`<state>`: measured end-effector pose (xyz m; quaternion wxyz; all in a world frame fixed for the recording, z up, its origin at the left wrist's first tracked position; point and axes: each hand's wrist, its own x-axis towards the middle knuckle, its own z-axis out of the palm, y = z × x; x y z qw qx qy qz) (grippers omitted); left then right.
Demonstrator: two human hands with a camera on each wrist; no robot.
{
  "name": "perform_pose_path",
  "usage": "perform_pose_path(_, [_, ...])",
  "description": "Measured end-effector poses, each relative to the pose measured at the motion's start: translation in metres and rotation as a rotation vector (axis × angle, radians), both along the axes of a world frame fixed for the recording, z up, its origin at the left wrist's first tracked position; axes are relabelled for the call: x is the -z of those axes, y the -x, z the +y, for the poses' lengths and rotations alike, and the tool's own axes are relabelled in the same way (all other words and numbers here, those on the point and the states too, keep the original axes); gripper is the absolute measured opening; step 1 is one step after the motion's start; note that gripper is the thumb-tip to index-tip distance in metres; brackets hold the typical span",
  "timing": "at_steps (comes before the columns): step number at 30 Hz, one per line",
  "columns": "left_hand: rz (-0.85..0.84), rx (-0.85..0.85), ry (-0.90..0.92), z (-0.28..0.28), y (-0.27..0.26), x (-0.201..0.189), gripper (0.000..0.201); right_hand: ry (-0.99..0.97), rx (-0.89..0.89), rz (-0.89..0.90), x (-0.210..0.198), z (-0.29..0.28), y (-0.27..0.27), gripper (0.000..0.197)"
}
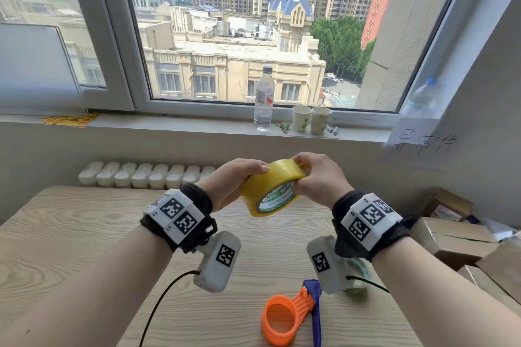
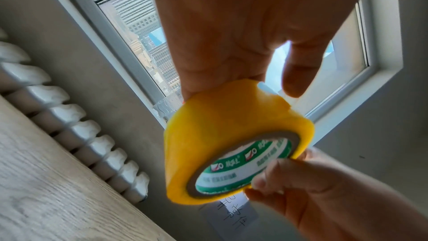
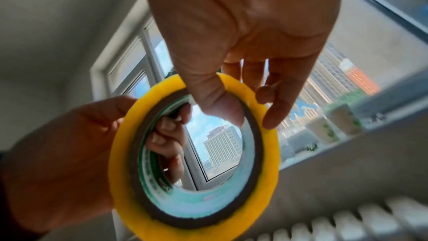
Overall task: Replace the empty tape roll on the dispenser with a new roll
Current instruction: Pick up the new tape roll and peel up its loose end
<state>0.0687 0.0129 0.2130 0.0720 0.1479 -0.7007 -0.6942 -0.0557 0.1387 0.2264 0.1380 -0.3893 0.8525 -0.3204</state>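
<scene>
A new yellow tape roll (image 1: pixel 269 187) with a green-and-white core label is held up over the wooden table (image 1: pixel 70 248). My left hand (image 1: pixel 253 175) grips its left side; in the right wrist view its fingers (image 3: pixel 166 135) curl inside the core. My right hand (image 1: pixel 300 175) pinches the right side of the roll (image 3: pixel 261 180), thumb in the core and fingers on the outer face. From the left wrist, the roll (image 2: pixel 220 135) hangs under my palm. The orange-and-blue dispenser (image 1: pixel 284 318) lies on the table near me. A pale, mostly hidden ring (image 1: pixel 359 272) sits behind the right wrist camera.
Cardboard boxes (image 1: pixel 451 242) crowd the table's right edge. A white radiator (image 1: pixel 146 175) runs behind the far edge. On the windowsill stand a water bottle (image 1: pixel 263 98) and two paper cups (image 1: pixel 310 120). A handwritten paper sign (image 1: pixel 423 144) hangs on the right wall.
</scene>
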Motion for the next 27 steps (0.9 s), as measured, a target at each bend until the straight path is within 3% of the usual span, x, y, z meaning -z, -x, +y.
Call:
perform_pose_path(6, [0.013, 0.029, -0.075, -0.003, 0.001, 0.0, 0.041, 0.116, 0.018, -0.227, 0.005, 0.004, 0.001, 0.03])
perform_pose_path(27, [0.001, -0.13, 0.066, 0.005, 0.006, 0.0, 0.023, 0.108, 0.09, -0.01, 0.007, 0.004, -0.016, 0.026])
